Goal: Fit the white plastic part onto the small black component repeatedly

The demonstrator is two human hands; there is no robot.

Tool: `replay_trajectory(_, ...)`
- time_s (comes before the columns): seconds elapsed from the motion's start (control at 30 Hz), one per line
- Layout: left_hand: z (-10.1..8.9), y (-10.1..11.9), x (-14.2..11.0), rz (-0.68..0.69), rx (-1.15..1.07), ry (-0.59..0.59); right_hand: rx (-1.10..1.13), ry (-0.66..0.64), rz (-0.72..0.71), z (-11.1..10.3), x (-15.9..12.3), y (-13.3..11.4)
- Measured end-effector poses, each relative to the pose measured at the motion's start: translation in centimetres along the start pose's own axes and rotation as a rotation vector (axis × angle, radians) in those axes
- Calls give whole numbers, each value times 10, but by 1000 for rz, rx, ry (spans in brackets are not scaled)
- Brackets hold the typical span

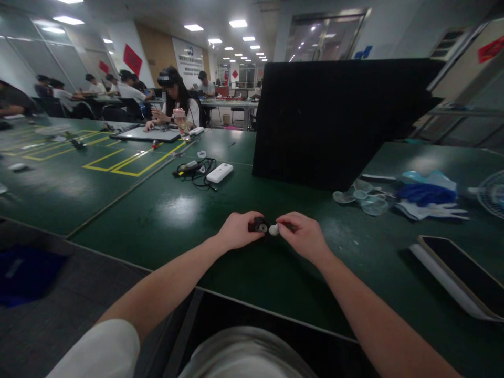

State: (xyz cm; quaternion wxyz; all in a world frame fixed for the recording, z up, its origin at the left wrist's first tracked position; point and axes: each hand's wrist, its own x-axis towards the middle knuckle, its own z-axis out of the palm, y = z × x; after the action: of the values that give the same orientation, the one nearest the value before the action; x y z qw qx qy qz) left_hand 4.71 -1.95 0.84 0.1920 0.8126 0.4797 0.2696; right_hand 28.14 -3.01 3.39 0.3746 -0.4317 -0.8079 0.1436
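Observation:
My left hand (239, 230) is closed around a small dark part with a pale round disc (262, 227) on its face. Between thumb and fingers, my right hand (302, 234) pinches a small white rounded piece (273, 229). The two parts are held close to each other just above the green tabletop (252, 268); whether they touch I cannot tell. My fingers hide portions of both, and they are too small to name more exactly.
Ahead stands a large black panel (315, 121). A white power bank (219, 172) and dark cables (192, 170) lie to its left. On the right are clear plastic pieces (372, 202), blue and white gloves (427, 194), a phone (460, 262) and a fan (494, 194). A person (179, 100) sits across.

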Motion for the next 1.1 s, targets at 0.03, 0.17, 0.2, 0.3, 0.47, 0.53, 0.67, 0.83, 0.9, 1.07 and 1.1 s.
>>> replay_trajectory(0.03,0,0,0,-4,-7,2,5,6,-4,-1,0,0)
replay_trajectory(0.17,1,-1,0,-16,-37,-7,17,42,-19,-2,-1,-3)
replay_trajectory(0.2,1,-1,0,-19,-50,-11,10,34,-25,-2,-1,-3)
replay_trajectory(0.3,2,-1,0,-32,-90,-23,-26,-37,-58,-1,-1,-4)
replay_trajectory(0.47,0,0,-1,-58,-122,-35,-38,-39,-91,-3,-1,-6)
replay_trajectory(0.53,-3,2,-1,-65,-129,-42,-41,-18,-73,-4,-1,-7)
replay_trajectory(0.67,-7,5,-1,-90,-130,-64,-55,-32,-49,-5,-2,-9)
replay_trajectory(0.83,-4,2,-1,-90,-131,-54,-91,-58,-90,-5,-1,-7)
replay_trajectory(0.9,-2,0,0,-90,-133,-45,-117,-41,-119,-5,-2,-6)
replay_trajectory(1.07,0,-2,0,-75,-139,-52,-162,-11,-132,-5,-4,-6)
replay_trajectory(1.1,0,-2,0,-69,-138,-52,-173,-27,-124,-5,-4,-7)
